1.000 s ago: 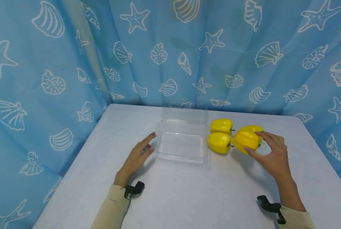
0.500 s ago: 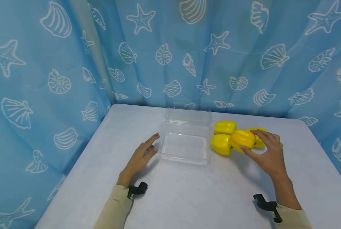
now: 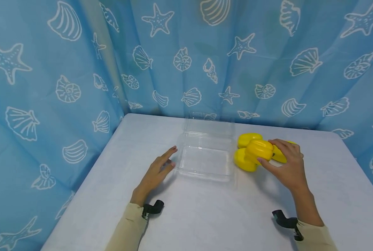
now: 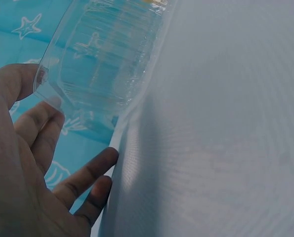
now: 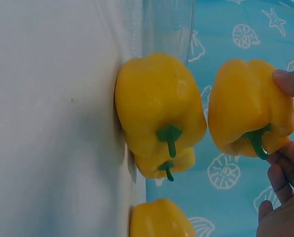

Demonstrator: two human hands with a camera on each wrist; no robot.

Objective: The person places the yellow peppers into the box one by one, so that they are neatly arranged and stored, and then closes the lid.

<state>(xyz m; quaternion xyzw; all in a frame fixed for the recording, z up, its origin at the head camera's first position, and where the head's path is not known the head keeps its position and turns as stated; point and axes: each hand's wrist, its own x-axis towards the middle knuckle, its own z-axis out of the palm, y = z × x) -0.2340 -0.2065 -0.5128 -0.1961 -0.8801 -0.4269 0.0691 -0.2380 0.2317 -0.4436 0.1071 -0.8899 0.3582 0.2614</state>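
In the head view my right hand (image 3: pixel 288 164) holds a yellow bell pepper (image 3: pixel 259 150) between thumb and fingertips, overlapping two others. The right wrist view shows this held bell pepper (image 5: pixel 250 108) off the table, its green stem pointing toward the hand's side. Below it, a front bell pepper (image 3: pixel 244 161) and a back bell pepper (image 3: pixel 248 138) lie beside the clear plastic clamshell box (image 3: pixel 205 172). A further bell pepper (image 3: pixel 279 155) is partly behind my right hand. My left hand (image 3: pixel 155 172), fingers extended, has its fingertips at the box's left rim (image 4: pixel 45 84).
The box's raised clear lid (image 3: pixel 209 127) stands toward the back of the white-covered table (image 3: pixel 199 216). A blue curtain (image 3: pixel 173 80) with shell and starfish prints hangs close behind and to the left. A black wrist camera (image 3: pixel 285 219) sits on the right wrist.
My right hand has carried its bell pepper leftward, from above the right-hand pepper to over the pair beside the box. The left hand stays at the box's rim while the head view shifts slightly.
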